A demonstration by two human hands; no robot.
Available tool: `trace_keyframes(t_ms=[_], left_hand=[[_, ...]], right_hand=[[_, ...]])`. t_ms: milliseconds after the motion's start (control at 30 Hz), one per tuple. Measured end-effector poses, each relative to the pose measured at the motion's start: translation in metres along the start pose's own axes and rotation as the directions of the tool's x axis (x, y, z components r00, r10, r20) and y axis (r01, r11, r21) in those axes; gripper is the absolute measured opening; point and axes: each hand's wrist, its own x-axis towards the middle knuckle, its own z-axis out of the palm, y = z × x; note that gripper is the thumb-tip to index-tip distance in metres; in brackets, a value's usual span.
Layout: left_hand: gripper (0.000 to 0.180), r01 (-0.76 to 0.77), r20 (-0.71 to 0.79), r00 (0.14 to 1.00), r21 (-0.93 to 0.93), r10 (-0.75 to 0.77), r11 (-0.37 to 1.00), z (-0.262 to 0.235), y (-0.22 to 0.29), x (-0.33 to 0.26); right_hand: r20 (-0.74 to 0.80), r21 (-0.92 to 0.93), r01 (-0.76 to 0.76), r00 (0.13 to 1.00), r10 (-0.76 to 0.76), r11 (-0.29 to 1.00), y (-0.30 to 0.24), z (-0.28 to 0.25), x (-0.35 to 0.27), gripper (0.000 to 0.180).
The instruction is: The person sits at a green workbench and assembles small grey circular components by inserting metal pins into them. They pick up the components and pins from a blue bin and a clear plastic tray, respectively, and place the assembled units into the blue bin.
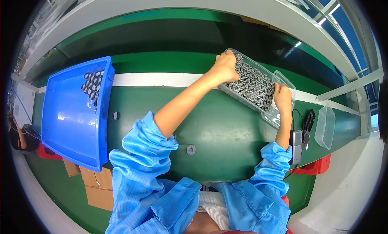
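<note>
Here in the head view, the left hand [226, 67] is gripping, nearly closed, the left end of a clear box [242, 100] at the table's [214, 125] far right; the right hand [283, 97] is curling round its right end. Packed grey parts [254, 81] are probably making it heavy; thin, slick walls are likely flexing, so opposite ends are offering the surest hold.

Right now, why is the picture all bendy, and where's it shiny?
In the head view, the fisheye lens bends the white beam into an arch; same head view, pale glare on the blue bin and green table; there too, small parts in the clear tray blend together.
</note>
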Motion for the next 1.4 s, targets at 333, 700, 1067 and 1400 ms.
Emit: trace_keyframes(t_ms=[333,700,1067,1400], left_hand=[[0.061,-0.132,-0.082,0.989,-0.172,0.120,0.976,-0.008,-0.012,0.007],[0.065,0.035,0.063,0.994,-0.955,0.087,0.296,-0.054,-0.026,-0.039],[0.053,0.109,0.362,0.919,-0.617,0.159,0.780,-0.062,-0.123,-0.105],[0.036,-0.149,0.192,0.955,-0.345,0.225,0.927,-0.073,-0.113,-0.117]], right_hand=[[0.072,0.042,0.011,0.997,-0.014,0.999,0.007,-0.001,0.010,0.036],[0.129,-0.131,-0.049,0.989,0.066,0.990,0.009,-0.005,0.023,0.038],[-0.022,0.269,0.523,0.843,-0.538,0.809,-0.138,-0.030,-0.051,0.031],[0.329,0.324,0.630,0.624,-0.708,0.706,-0.190,0.013,-0.077,0.025]])
